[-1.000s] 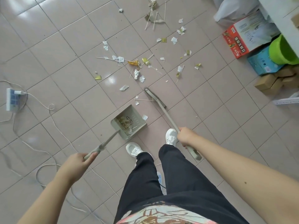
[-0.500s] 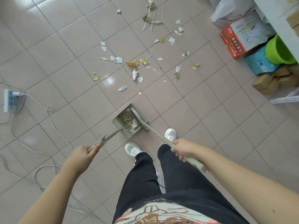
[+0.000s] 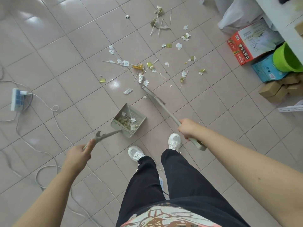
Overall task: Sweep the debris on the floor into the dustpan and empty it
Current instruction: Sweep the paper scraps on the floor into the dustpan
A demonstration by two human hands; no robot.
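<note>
A beige dustpan [image 3: 139,119] lies on the tiled floor in front of my feet, with paper scraps and sticks inside it. My left hand [image 3: 78,155] grips its long handle. My right hand [image 3: 188,129] grips the handle of a beige broom [image 3: 165,108], whose head [image 3: 152,95] rests on the floor just beyond and to the right of the pan. Debris [image 3: 142,76] of torn paper, yellow wrappers and thin sticks is scattered over the tiles past the broom head, reaching to the far pile [image 3: 158,18].
A power strip [image 3: 16,99] and white cables [image 3: 49,161] lie on the left floor. Boxes [image 3: 250,45], a green bucket [image 3: 287,58], cardboard packs [image 3: 277,90] and a white bag [image 3: 241,13] crowd the right side under a white table edge.
The broom head swept scraps into the dustpan, then moved back out away from me to the floor near the debris. The dustpan stayed in about the same place.
</note>
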